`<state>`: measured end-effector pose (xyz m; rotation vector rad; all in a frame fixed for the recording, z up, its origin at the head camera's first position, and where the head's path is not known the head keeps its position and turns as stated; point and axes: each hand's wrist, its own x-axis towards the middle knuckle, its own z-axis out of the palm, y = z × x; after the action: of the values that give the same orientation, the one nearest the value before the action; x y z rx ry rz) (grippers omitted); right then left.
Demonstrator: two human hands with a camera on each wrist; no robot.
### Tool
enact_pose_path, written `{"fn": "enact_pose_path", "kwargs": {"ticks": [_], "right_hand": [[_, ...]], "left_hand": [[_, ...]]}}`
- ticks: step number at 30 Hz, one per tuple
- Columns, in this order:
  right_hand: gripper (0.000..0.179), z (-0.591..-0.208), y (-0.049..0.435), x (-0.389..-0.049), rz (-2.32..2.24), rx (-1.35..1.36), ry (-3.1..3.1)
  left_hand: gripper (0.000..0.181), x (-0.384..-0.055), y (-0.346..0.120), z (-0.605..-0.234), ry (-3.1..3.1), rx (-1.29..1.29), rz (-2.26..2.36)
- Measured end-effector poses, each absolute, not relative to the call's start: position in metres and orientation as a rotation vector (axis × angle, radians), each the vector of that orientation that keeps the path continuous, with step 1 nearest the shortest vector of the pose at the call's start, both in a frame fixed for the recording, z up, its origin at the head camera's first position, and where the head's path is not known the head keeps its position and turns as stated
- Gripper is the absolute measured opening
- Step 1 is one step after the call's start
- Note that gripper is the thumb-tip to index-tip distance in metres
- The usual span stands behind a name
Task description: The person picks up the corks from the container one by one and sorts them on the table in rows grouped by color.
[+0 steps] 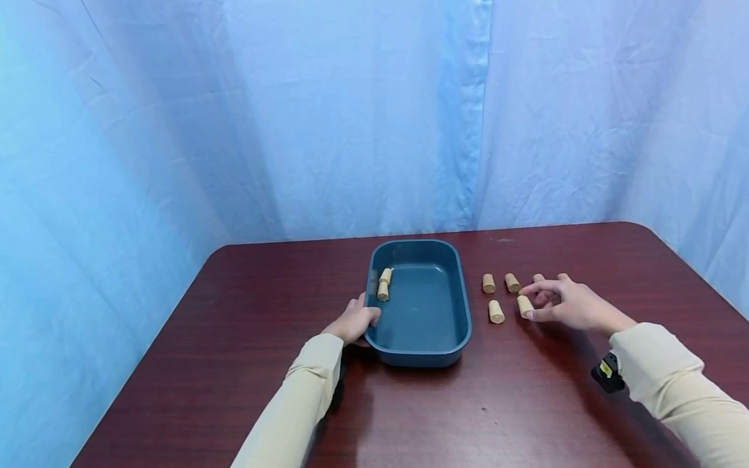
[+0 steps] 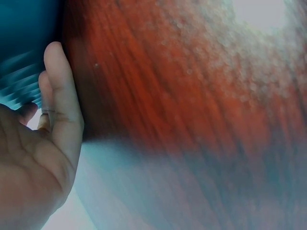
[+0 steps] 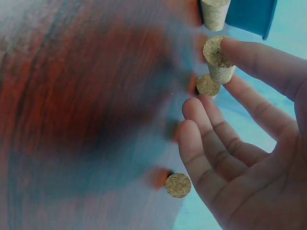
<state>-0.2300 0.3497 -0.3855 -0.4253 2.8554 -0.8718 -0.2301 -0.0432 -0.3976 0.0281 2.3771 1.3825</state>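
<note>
My left hand (image 1: 353, 321) grips the left rim of a blue rectangular tub (image 1: 416, 351), its thumb over the edge. In the left wrist view the fingers (image 2: 62, 91) lie along the tub's outer wall (image 2: 24, 43). Two corks (image 1: 383, 291) are inside the tub by its left wall. To the right of the tub, my right hand (image 1: 567, 304) pinches a tapered cork (image 1: 524, 307) between thumb and index finger. The right wrist view shows the thumb on that cork's wide end (image 3: 217, 51), other fingers held apart from it.
Several corks stand on the dark red table (image 1: 273, 306) near the right hand: one cork (image 1: 496, 312) close to the tub, others (image 1: 488, 283) (image 1: 512, 283) behind it, another (image 1: 563, 276) beyond the hand. Pale blue curtains (image 1: 354, 109) hang along the table's back and sides.
</note>
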Motion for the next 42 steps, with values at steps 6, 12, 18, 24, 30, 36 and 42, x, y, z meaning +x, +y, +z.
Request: {"fn": "enact_pose_path", "kwargs": {"ticks": [6,12,18,24,30,36,42], "right_hand": [[0.051,-0.388,0.349,-0.227,-0.874,-0.376,2.838],[0.048,-0.391,0.348,-0.227,-0.907,-0.359,2.826],[0.045,-0.394,0.346,-0.231,-0.922,-0.377,2.826],[0.044,-0.395,0.346,-0.233,-0.897,-0.415,2.861],[0.046,-0.396,0.346,-0.233,-0.896,-0.420,2.874],[0.045,-0.396,0.346,-0.231,-0.894,-0.398,2.875],[0.042,-0.394,0.348,-0.230,-0.877,-0.371,2.882]], "left_hand": [[0.070,-0.229,-0.044,-0.397,2.376,0.043,1.387],[0.070,-0.228,-0.044,-0.396,2.378,0.052,1.383],[0.068,-0.228,-0.044,-0.397,2.382,0.041,1.383],[0.070,-0.229,-0.044,-0.397,2.382,0.043,1.377],[0.071,-0.230,-0.044,-0.396,2.384,0.037,1.377],[0.073,-0.229,-0.044,-0.396,2.382,0.031,1.377],[0.075,-0.229,-0.044,-0.396,2.373,0.026,1.373]]}}
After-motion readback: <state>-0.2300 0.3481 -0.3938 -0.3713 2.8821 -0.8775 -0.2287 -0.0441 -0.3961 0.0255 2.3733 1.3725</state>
